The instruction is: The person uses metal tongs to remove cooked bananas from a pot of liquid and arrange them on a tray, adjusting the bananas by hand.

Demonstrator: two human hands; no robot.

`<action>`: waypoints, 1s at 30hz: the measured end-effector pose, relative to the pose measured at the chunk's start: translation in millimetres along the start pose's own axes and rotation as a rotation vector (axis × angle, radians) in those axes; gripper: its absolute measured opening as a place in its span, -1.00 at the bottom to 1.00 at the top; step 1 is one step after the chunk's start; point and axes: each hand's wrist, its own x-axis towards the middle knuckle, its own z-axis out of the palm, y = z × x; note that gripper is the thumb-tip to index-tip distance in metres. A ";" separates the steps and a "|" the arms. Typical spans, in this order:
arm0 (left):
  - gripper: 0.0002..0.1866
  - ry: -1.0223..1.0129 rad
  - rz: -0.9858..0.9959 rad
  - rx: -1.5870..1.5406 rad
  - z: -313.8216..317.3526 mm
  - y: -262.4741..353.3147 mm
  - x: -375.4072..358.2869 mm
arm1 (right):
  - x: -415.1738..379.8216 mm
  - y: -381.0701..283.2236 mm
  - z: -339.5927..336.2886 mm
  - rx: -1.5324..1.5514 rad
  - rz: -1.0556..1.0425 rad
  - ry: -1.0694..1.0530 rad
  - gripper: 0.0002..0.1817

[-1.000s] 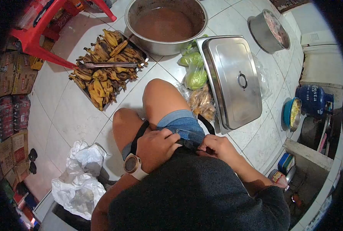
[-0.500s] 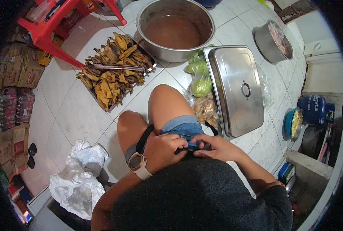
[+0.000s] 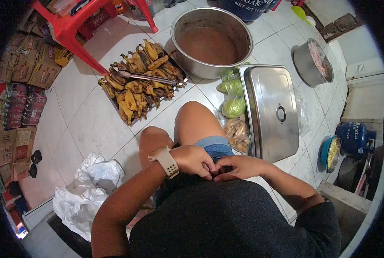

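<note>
At the waist, against the black shirt [image 3: 218, 210], my left hand [image 3: 195, 161] and my right hand [image 3: 240, 167] meet with fingertips pinched together. Both are closed on a black strap [image 3: 224, 169], mostly hidden by the fingers and dark cloth. On my left wrist is a pale watch band [image 3: 166, 161]. Below the hands are blue denim shorts [image 3: 218, 146] and bare knees. Ahead to the left lies a tray of peeled-open bananas or plantains [image 3: 134, 96], darkened, with metal tongs [image 3: 151, 78] across them.
A big pot of brown liquid [image 3: 209, 45] stands ahead. Right of my knees are bagged green vegetables [image 3: 234, 105] and a lidded steel pan [image 3: 271, 116]. Farther right are another pot [image 3: 314, 64] and a blue gas cylinder [image 3: 351, 137]. A red stool [image 3: 75, 32] and white plastic bag [image 3: 86, 193] are left.
My hands have drawn closer together, and the left wrist has turned, showing the watch band's side. The strap is less visible. The whole view has shifted slightly.
</note>
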 end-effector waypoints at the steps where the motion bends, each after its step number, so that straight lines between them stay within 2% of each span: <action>1: -0.68 -0.021 -0.030 0.086 0.0 5.3 1.1 | 1.1 -0.3 -1.3 -0.007 0.001 -0.003 -0.65; 2: -0.67 -0.038 -0.061 0.168 0.4 8.3 2.0 | 2.4 -0.9 -2.5 -0.018 0.004 -0.025 -0.66; 4: -0.69 -0.051 -0.029 0.142 -2.6 6.6 2.3 | 4.8 -3.3 -4.6 -0.042 0.006 -0.062 -0.67; 6: -0.70 -0.072 0.005 0.117 1.1 10.7 2.5 | 3.4 -3.4 -4.2 -0.162 -0.064 0.005 -0.69; 8: -0.71 0.117 -0.050 0.556 19.6 29.6 1.5 | 2.2 3.9 -2.7 -0.192 -0.142 0.055 -0.70; 9: -0.73 0.204 -0.177 0.648 30.4 38.8 3.6 | 0.9 7.1 -0.7 -0.219 -0.220 0.111 -0.71; 11: -0.72 0.279 -0.196 0.713 37.6 42.3 4.7 | -2.4 7.0 1.5 -0.226 -0.211 0.127 -0.71; 12: -0.72 0.282 -0.194 0.713 37.5 40.6 3.3 | -3.9 6.5 2.1 -0.234 -0.205 0.142 -0.71; 14: -0.75 0.311 -0.035 0.696 36.8 35.2 -1.4 | -6.1 6.5 4.1 -0.231 -0.184 0.156 -0.72; 16: -0.77 0.311 -0.034 0.735 36.2 36.4 -4.2 | -7.9 7.9 7.1 -0.224 -0.161 0.165 -0.73; 18: -0.78 0.316 -0.034 0.774 39.2 32.0 -5.2 | -8.2 10.0 8.2 -0.109 -0.166 0.182 -0.73; 20: -0.81 0.582 0.133 0.798 48.7 19.2 -1.8 | -11.4 6.0 8.3 -0.088 -0.138 0.198 -0.73; 22: -0.81 0.665 0.160 0.833 50.6 16.5 -2.0 | -12.8 6.1 10.5 -0.064 -0.108 0.216 -0.72; 24: -0.81 0.742 0.185 0.867 52.3 14.2 -2.5 | -11.2 11.6 16.9 0.154 -0.088 0.357 -0.74; 26: -0.81 0.913 0.296 0.905 55.3 12.1 -2.0 | -11.9 10.4 18.2 0.186 -0.076 0.361 -0.76; 28: -0.82 0.943 0.315 0.898 58.5 12.7 -3.2 | -13.0 8.8 18.2 0.217 -0.063 0.362 -0.78; 30: -0.82 0.970 0.333 0.900 59.1 12.6 -5.3 | -11.3 6.5 15.5 0.486 -0.154 0.257 -0.79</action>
